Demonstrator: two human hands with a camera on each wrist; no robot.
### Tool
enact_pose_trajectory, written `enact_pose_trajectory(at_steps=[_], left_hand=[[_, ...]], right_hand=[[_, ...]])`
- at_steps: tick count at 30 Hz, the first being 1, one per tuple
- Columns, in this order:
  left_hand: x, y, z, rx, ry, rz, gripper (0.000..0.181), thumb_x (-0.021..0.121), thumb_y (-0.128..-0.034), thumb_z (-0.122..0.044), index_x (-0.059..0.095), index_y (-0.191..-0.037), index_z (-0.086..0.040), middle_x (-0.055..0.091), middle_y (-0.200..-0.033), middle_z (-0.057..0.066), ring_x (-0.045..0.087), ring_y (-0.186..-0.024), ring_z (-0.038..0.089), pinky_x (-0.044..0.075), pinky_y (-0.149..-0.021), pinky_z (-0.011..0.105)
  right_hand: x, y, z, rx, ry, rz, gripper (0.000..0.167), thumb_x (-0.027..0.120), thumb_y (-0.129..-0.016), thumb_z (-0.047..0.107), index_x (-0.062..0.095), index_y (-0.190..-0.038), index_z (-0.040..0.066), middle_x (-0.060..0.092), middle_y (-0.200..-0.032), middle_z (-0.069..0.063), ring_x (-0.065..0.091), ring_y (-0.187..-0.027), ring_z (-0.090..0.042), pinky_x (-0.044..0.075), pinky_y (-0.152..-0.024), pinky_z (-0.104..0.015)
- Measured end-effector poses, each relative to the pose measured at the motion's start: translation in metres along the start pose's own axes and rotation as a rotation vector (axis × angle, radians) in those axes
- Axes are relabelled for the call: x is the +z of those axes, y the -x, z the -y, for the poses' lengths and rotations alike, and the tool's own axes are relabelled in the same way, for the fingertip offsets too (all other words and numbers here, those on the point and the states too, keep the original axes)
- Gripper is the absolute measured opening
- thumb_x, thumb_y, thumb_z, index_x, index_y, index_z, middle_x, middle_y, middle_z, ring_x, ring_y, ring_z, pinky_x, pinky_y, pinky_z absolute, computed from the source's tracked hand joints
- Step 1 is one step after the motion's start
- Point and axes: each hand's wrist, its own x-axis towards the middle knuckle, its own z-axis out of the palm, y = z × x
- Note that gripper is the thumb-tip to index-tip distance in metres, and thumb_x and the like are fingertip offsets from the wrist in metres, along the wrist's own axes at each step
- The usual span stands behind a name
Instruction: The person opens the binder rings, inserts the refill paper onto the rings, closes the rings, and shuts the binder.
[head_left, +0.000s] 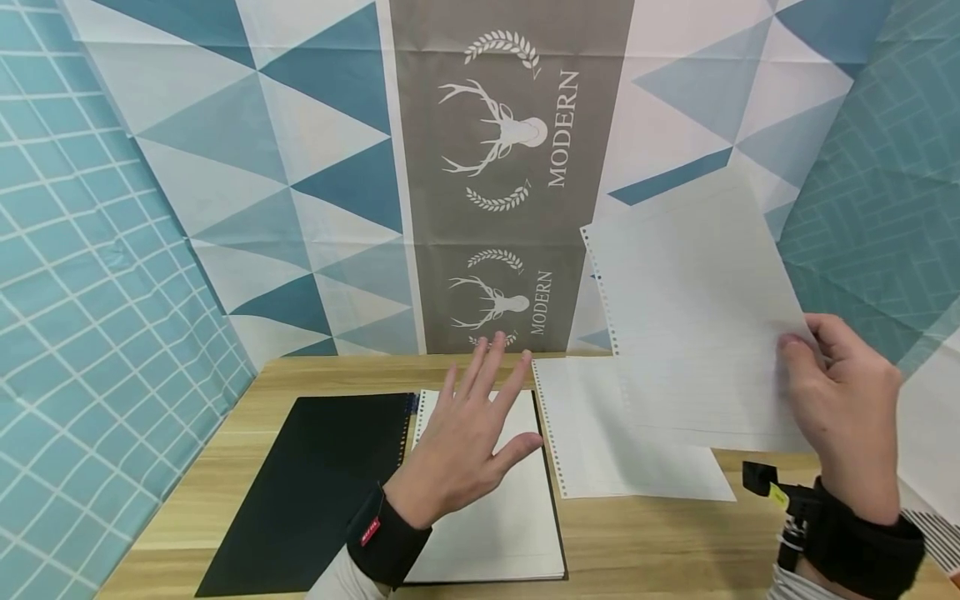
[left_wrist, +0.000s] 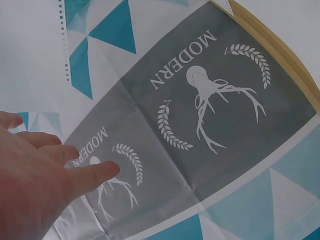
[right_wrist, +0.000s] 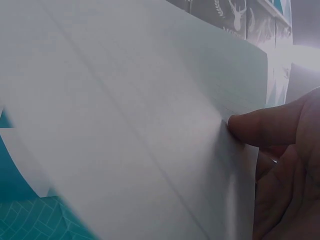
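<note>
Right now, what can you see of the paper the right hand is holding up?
The sheet is thin, white paper with faint lines and a row of small holes along its left edge in the head view. It is tilted and slightly bent above the table, hiding part of another sheet. The right hand pinches its right edge.

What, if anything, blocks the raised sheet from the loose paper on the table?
Nothing visible: the right hand pinches the raised sheet by its edge, and no object shows between it and the loose paper on the table. The left hand appears over the notebook.
</note>
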Motion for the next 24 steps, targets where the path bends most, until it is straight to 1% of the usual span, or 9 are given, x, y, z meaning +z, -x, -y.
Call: enact_pose_trajectory(at_steps=[3,4,6,8,10,13,16,20,24], left_hand=[[-0.001,0.000,0.001,-0.001,-0.001,-0.016,0.080,0.038,-0.1033,-0.063,0.001,-0.165,-0.028,-0.009,-0.173,0.003,-0.002,-0.161,0.028,0.025,-0.118,0.071],[-0.001,0.001,0.002,-0.003,0.001,-0.019,0.079,0.036,-0.1036,-0.063,0.001,-0.165,-0.028,-0.009,-0.173,0.003,-0.002,-0.161,0.028,0.025,-0.118,0.071],[-0.003,0.001,0.003,-0.008,0.002,-0.022,0.078,0.029,-0.1038,-0.066,0.000,-0.165,-0.028,-0.010,-0.173,0.003,-0.003,-0.161,0.027,0.024,-0.118,0.071],[-0.005,0.002,0.005,-0.016,0.007,-0.025,0.077,0.024,-0.1033,-0.068,-0.001,-0.164,-0.028,-0.011,-0.173,0.003,-0.004,-0.161,0.027,0.022,-0.119,0.071],[-0.007,0.002,0.007,-0.025,0.017,-0.031,0.078,0.023,-0.1031,-0.069,-0.001,-0.165,-0.028,-0.012,-0.173,0.003,-0.004,-0.162,0.027,0.021,-0.120,0.071],[-0.011,0.002,0.010,-0.036,0.026,-0.045,0.078,0.029,-0.1035,-0.067,0.000,-0.165,-0.028,-0.010,-0.173,0.003,-0.002,-0.162,0.029,0.021,-0.120,0.071],[-0.014,0.003,0.013,-0.046,0.028,-0.057,0.078,0.033,-0.1038,-0.065,0.000,-0.165,-0.028,-0.010,-0.173,0.003,0.000,-0.162,0.031,0.020,-0.120,0.070],[-0.019,0.003,0.015,-0.052,0.032,-0.071,0.079,0.030,-0.1038,-0.066,-0.001,-0.165,-0.027,-0.010,-0.173,0.002,0.002,-0.161,0.032,0.018,-0.121,0.069],[-0.024,0.003,0.016,-0.058,0.038,-0.084,0.079,0.027,-0.1034,-0.068,-0.001,-0.165,-0.027,-0.011,-0.173,0.002,-0.001,-0.162,0.030,0.017,-0.121,0.070]], right_hand=[[0.002,0.001,0.000,-0.027,-0.012,-0.010,0.026,0.055,-0.103,0.016,0.069,-0.121,0.004,0.071,-0.119,-0.016,0.048,-0.083,0.013,0.033,-0.075,-0.008],[0.002,0.001,0.000,-0.031,-0.021,-0.013,0.025,0.056,-0.103,0.016,0.070,-0.120,0.004,0.072,-0.116,-0.010,0.049,-0.083,0.013,0.034,-0.074,-0.008],[0.003,0.001,0.001,-0.041,-0.044,-0.013,0.023,0.058,-0.102,0.016,0.071,-0.118,0.005,0.072,-0.109,0.006,0.051,-0.082,0.012,0.035,-0.074,-0.007],[0.004,0.002,0.002,-0.057,-0.069,-0.016,0.021,0.059,-0.101,0.015,0.072,-0.115,0.006,0.066,-0.101,0.024,0.053,-0.081,0.012,0.036,-0.073,-0.006],[0.005,0.003,0.004,-0.067,-0.096,-0.011,0.020,0.061,-0.100,0.015,0.073,-0.114,0.007,0.057,-0.095,0.037,0.055,-0.081,0.011,0.037,-0.073,-0.006],[0.007,0.004,0.008,-0.088,-0.114,-0.006,0.020,0.061,-0.100,0.014,0.073,-0.115,0.007,0.055,-0.095,0.038,0.056,-0.081,0.012,0.038,-0.073,-0.005],[0.008,0.006,0.012,-0.084,-0.131,0.009,0.020,0.062,-0.100,0.013,0.072,-0.116,0.007,0.057,-0.096,0.034,0.056,-0.081,0.007,0.039,-0.072,-0.006],[0.009,0.008,0.016,-0.068,-0.146,0.032,0.020,0.062,-0.100,0.013,0.072,-0.117,0.008,0.059,-0.094,0.028,0.054,-0.079,0.001,0.039,-0.068,-0.007],[0.010,0.009,0.018,-0.070,-0.152,0.039,0.020,0.062,-0.100,0.013,0.072,-0.117,0.009,0.059,-0.093,0.027,0.054,-0.077,-0.001,0.039,-0.067,-0.008]])
